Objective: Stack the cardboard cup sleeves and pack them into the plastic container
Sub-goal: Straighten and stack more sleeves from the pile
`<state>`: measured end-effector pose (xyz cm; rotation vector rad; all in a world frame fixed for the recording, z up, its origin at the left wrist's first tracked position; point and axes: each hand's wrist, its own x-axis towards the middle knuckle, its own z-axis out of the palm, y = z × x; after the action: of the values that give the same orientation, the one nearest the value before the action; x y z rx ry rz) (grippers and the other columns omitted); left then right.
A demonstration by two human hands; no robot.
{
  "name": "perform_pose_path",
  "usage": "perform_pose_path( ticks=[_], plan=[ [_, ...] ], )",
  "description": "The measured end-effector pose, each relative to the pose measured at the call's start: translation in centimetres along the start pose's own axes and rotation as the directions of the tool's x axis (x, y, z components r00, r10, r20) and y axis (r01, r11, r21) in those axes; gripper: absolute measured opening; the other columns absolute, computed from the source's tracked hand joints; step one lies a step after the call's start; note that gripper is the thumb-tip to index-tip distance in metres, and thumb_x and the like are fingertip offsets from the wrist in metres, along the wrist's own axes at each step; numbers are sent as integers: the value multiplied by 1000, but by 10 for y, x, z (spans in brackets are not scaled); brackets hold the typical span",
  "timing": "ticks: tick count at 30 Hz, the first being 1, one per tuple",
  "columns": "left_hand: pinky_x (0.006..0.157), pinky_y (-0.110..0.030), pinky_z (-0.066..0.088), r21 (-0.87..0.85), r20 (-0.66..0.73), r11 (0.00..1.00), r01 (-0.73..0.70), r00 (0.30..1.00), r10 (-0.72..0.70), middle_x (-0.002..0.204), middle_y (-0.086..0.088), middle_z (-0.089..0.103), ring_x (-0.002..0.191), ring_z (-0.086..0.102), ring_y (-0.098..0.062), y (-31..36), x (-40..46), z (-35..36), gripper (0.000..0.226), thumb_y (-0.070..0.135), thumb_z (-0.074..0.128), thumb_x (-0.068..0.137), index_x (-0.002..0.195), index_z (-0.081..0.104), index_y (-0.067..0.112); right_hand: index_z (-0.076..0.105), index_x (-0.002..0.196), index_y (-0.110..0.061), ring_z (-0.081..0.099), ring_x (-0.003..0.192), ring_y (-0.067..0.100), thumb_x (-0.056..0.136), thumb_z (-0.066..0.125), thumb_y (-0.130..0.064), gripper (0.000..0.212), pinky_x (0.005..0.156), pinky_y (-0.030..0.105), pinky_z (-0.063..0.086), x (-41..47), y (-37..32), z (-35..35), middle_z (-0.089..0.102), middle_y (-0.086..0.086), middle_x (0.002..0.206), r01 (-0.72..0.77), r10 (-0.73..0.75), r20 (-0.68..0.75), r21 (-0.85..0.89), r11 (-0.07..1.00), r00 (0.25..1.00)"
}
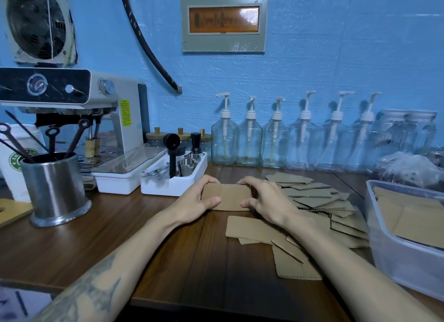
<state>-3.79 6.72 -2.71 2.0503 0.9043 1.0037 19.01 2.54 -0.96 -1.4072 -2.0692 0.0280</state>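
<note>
Two hands are shown clamped on one small stack of sleeves (225, 196) standing on edge on the bench (168, 249): the left hand (194, 200) at its left end, the right hand (266, 201) at its right. Loose sleeves (312, 196) lie fanned beside the plastic container (394, 256), already partly filled. Corrugated card is judged light, stiff yet crushable; the short ends are best gripped, squeezed gently.

We are seeing the wooden counter (144, 244) bearing loose cup sleeves (314, 199), the plastic container (394, 256), a steel utensil cup (56, 189) and white trays (168, 185).
</note>
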Motion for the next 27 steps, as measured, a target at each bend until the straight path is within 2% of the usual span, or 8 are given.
perform_pose_path(
  ticks=[3,10,13,15,18,21,24,27],
  plan=[
    [75,-18,48,3,-23,1000,-5,1000,5,102,1,59,87,57,-7,-1,0,0,25,12,66,92,108,54,27,58,117,-34,55,81,12,81,77,-27,41,75,28,44,-1,-1,-2,57,-18,80,-13,13,0,16,1000,1000],
    [71,-13,47,16,-20,1000,-20,1000,21,103,4,57,79,57,5,0,-3,-1,30,13,66,93,111,50,31,60,119,-36,59,78,17,81,77,-27,43,78,33,49,-3,-4,-6,61,-6,79,-46,45,34,56,997,998],
    [81,-18,51,20,-15,999,-50,999,50,123,11,55,94,62,0,1,-5,-1,50,12,66,92,129,46,39,59,125,-35,59,79,14,82,77,-23,48,78,28,47,-3,-4,-10,62,-6,81,-69,65,59,77,995,996],
    [89,-18,50,44,-3,997,-60,998,60,129,12,55,106,60,-3,2,-6,-2,54,12,66,93,134,47,40,56,132,-31,62,80,9,84,76,-20,53,80,24,47,-6,-4,-17,66,-7,81,-86,78,78,107,990,994],
    [85,-10,46,102,-10,993,-51,999,52,120,8,62,104,58,1,-2,-4,-2,43,12,65,93,128,56,34,59,127,-26,60,80,3,83,76,-35,49,76,22,47,-11,-3,-32,68,-9,86,-129,120,91,98,987,989],
    [81,-10,44,97,-53,995,-37,998,42,115,10,62,100,57,2,-4,-2,-4,40,10,66,92,123,58,33,66,112,-27,53,74,-1,73,78,-54,49,65,15,40,-19,-9,-39,59,-12,91,-202,169,260,103,974,951],
    [88,-18,45,107,-74,994,-29,997,37,115,9,62,105,57,-7,-6,-1,-6,40,9,67,92,124,57,29,69,110,-30,52,93,3,67,78,-62,55,81,20,44,-24,-20,-35,51,-15,101,-148,124,446,19,989,887],
    [93,-24,46,126,-56,992,-12,998,19,120,6,60,110,56,-12,-7,-1,-7,41,10,66,93,128,54,27,66,115,-34,47,104,8,65,79,-62,59,95,28,43,-23,-27,-30,45,-12,107,-104,107,498,-35,994,860]
  ],
)
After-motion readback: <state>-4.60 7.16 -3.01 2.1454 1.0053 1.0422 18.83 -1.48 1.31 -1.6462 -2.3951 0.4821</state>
